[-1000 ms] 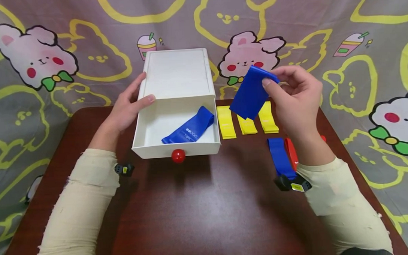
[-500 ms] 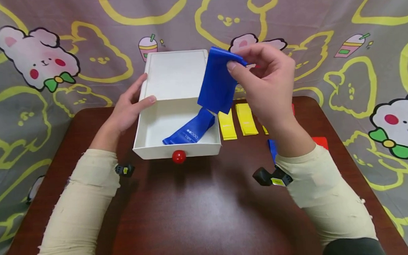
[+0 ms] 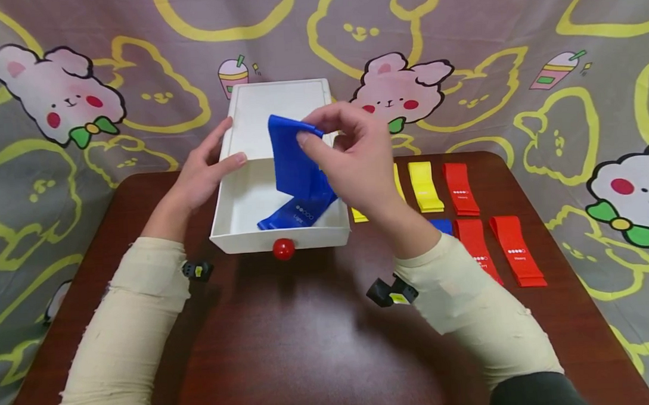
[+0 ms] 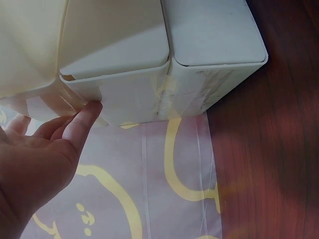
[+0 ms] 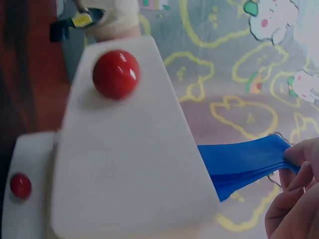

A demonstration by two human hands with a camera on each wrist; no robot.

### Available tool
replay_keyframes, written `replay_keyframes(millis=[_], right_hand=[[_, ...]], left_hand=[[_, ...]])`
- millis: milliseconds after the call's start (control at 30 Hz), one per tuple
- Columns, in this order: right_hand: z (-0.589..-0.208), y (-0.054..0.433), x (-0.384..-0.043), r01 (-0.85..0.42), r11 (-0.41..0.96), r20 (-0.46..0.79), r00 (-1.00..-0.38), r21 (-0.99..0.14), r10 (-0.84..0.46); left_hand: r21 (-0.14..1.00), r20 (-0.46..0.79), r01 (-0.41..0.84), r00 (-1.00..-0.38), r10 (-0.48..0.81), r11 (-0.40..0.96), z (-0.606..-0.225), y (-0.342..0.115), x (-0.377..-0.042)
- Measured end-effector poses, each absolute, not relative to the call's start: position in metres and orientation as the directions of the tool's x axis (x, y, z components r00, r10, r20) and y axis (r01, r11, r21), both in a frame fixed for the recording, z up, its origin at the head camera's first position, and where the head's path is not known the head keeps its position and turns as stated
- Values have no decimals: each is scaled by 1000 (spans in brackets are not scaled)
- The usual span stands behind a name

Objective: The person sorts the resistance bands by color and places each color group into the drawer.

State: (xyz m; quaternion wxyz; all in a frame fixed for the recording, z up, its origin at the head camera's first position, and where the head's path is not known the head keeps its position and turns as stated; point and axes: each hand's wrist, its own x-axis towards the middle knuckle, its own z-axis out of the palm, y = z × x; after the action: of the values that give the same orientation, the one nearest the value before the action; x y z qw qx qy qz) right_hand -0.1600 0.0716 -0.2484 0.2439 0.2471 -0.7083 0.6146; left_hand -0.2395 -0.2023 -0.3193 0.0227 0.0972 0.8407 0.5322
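My left hand rests on the left side of a white drawer unit, thumb along the top front edge. In the left wrist view its fingers touch the unit's pale side wall. The top drawer, with a red knob, is pulled out. A flat blue resistance band marked "Light" lies inside. Above it, my right hand pinches the upper end of another folded blue resistance band. That band hangs down, shown too in the right wrist view; its lower end overlaps the lying band from this angle.
Right of the unit lie yellow bands, partly hidden by my right hand. Red bands lie farther right, with a mostly covered blue band beside them. A lower drawer's red knob shows. A patterned cloth hangs behind the table.
My right hand has carried the blue band leftward from above the yellow bands to over the open drawer, and lowered it. My left hand and the drawer stay put.
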Motion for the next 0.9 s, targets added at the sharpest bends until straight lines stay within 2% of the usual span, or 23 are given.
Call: replay_keyframes(millis=[167, 333, 633, 900], right_hand=[[-250, 53, -150, -630, 83, 620, -775, -772, -123], [-250, 38, -138, -549, 67, 535, -831, -833, -154], [-260, 37, -141, -377, 203, 358, -925, -903, -125], [-266, 49, -153, -344, 313, 331, -939, -885, -96]], left_hand=[[902, 79, 151, -979, 189, 405, -321, -203, -240], [898, 95, 168, -977, 193, 408, -321, -205, -238], [905, 106, 176, -975, 195, 388, -322, -206, -240], [897, 69, 146, -979, 193, 417, -319, -204, -239]])
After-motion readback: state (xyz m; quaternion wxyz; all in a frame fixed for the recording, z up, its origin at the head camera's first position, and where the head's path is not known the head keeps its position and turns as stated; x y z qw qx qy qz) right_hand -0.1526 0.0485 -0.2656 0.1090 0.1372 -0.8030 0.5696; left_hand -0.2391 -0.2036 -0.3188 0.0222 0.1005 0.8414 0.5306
